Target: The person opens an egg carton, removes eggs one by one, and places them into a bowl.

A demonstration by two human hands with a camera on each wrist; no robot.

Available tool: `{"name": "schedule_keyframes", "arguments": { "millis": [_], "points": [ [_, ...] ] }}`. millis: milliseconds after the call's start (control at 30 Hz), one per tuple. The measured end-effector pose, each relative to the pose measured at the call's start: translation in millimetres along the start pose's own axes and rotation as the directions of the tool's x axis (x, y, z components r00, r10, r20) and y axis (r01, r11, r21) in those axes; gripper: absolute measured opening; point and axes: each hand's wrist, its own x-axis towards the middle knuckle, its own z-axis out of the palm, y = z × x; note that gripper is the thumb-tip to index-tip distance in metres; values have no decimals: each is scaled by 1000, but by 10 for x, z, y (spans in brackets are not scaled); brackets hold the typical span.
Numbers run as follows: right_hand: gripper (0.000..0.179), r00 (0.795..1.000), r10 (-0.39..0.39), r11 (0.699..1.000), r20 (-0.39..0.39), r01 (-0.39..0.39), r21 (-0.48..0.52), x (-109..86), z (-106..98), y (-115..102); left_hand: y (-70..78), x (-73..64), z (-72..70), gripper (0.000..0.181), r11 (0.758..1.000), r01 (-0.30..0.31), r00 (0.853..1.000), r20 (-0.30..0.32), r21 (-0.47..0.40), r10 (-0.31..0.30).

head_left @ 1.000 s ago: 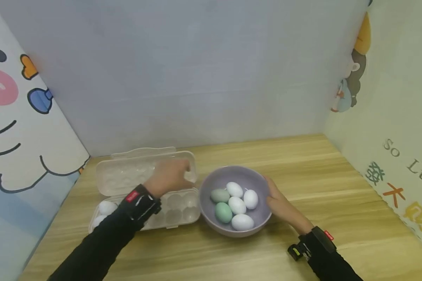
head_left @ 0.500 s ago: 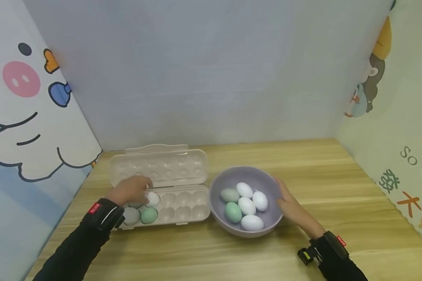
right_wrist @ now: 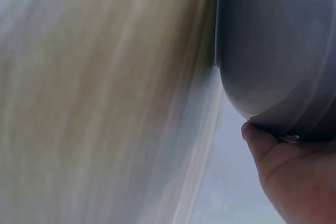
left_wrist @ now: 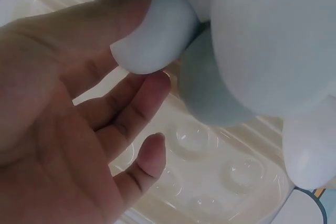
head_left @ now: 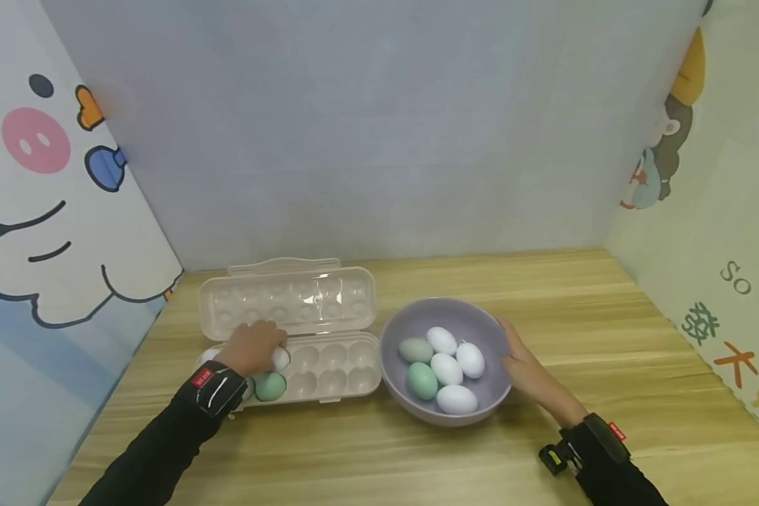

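Note:
My left hand (head_left: 253, 348) is over the left half of a clear plastic egg carton (head_left: 348, 398), which lies with its lid folded back. In the left wrist view its thumb and fingers pinch a white egg (left_wrist: 155, 35) among other eggs in the cups. A green egg (head_left: 270, 386) sits in the front row by the hand, which covers part of the eggs at that end. On the right, my right hand (head_left: 531, 372) grips the side of a purple bowl (head_left: 392, 393). Inside the bowl lie several white eggs (head_left: 457, 399), a green egg (head_left: 422, 380) and a grey-green egg (head_left: 415, 349).
Carton and bowl stand side by side on a wood-grain table (head_left: 379, 464). The carton's lid (head_left: 291, 302) lies behind its cups. A pale wall (head_left: 367, 140) closes off the back, with printed panels at both sides.
My left hand has moved left from beside the bowl to the carton's left end, then slightly right onto a white egg there. The right hand stays on the bowl; the head view has shifted.

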Motion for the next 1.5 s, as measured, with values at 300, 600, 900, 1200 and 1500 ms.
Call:
{"name": "schedule_keyframes", "arguments": {
  "millis": [300, 600, 900, 1200, 1500],
  "points": [
    [67, 1000, 28, 1000, 9, -28, 9, -8, -13, 25, 20, -31, 3, 30, 998, 3, 1000, 8, 70, -3],
    [66, 1000, 20, 1000, 10, -20, 16, -35, -29, 30, 205, -18, -258, 31, 994, -108, 984, -140, 10, 108],
    [68, 1000, 15, 999, 4, -16, 32, -26, -21, 53, 736, 276, -429, 35, 865, -473, 858, -313, -167, 408],
    [65, 1000, 22, 1000, -2, -22, 15, -27, -12, 38, 1285, 638, -409, 48, 867, -486, 873, -98, -114, 477],
    [67, 1000, 21, 1000, 4, -21, 9, -6, 0, 27, 1419, 833, -251, 37, 849, -513, 855, -9, 125, 518]
  ]
}}
